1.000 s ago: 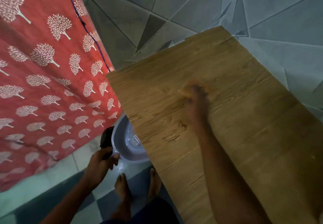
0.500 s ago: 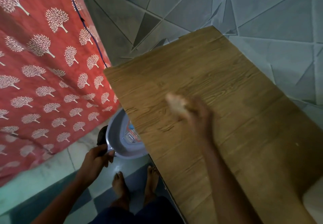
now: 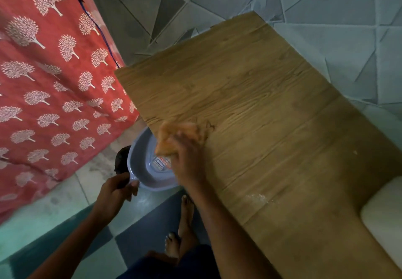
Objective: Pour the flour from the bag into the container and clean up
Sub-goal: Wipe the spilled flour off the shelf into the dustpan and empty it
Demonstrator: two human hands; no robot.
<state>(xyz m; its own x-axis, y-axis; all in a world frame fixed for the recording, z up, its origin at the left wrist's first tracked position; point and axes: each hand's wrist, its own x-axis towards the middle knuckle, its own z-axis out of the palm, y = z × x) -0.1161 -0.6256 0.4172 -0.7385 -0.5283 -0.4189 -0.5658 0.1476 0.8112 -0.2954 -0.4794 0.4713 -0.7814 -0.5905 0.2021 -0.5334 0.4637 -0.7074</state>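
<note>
Sweeping from mid-bench to its near-left edge, the right hand (image 3: 187,159) now presses an orange cloth (image 3: 174,136) over the basin (image 3: 143,163) gripped by the left hand (image 3: 115,193), though spilled flour (image 3: 257,198) remains on the bench (image 3: 272,104).
</note>
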